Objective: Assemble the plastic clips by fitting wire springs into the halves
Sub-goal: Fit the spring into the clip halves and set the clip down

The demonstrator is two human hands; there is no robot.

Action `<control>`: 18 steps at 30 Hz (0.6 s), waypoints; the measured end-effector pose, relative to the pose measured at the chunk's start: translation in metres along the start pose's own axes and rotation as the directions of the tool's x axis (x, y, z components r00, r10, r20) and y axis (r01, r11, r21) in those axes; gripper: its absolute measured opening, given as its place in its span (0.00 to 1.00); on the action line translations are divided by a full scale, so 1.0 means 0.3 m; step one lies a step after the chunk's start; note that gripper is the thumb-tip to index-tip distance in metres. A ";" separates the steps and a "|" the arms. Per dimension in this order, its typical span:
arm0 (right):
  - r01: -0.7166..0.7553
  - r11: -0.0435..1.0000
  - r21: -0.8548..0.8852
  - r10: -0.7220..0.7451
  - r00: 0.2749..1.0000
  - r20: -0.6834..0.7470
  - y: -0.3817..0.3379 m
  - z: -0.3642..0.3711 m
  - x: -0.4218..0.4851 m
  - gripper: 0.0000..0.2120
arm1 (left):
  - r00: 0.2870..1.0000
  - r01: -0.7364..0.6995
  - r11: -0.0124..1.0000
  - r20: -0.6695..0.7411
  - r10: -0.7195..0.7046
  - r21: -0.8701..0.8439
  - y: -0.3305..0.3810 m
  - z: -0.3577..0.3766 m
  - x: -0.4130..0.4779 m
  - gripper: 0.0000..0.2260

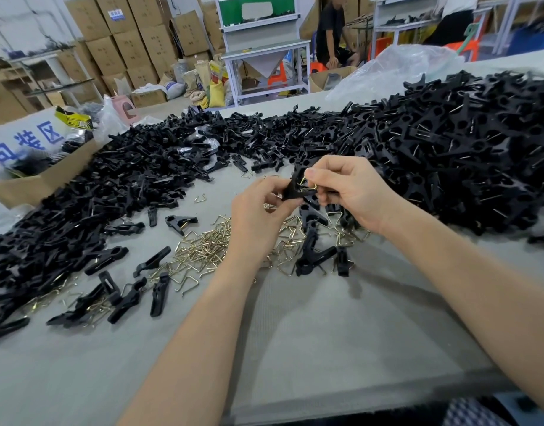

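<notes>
While left hand [256, 215] grips black clip [290, 192], right hand [353, 192] pinches wire spring [308, 184], seating unclear; cardboard box [34, 186] left of clip, contents blurred.

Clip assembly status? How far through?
Done: the large heap of black plastic clips with wire springs fitted, on the right. In hand: left hand grips a black clip; right hand pinches a brass-coloured wire spring at it. Remaining: the long pile of bare black plastic halves and scattered loose brass springs.
</notes>
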State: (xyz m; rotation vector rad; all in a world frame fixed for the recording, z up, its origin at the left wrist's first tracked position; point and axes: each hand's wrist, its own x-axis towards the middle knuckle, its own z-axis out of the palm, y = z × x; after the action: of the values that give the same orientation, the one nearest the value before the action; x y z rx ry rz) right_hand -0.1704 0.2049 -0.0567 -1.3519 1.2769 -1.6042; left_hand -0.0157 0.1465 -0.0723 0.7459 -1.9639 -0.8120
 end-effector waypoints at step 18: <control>-0.481 0.808 0.339 0.409 0.873 0.264 0.024 0.010 -0.006 0.24 | 0.998 -0.056 0.997 0.004 0.056 0.045 -0.006 0.020 -0.011 0.10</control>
State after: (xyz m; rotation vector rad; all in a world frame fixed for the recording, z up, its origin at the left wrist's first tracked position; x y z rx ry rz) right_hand -0.1678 0.2038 -0.0642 -0.8381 0.9953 -1.2820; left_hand -0.0191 0.1494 -0.0777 0.7135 -2.0027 -0.7380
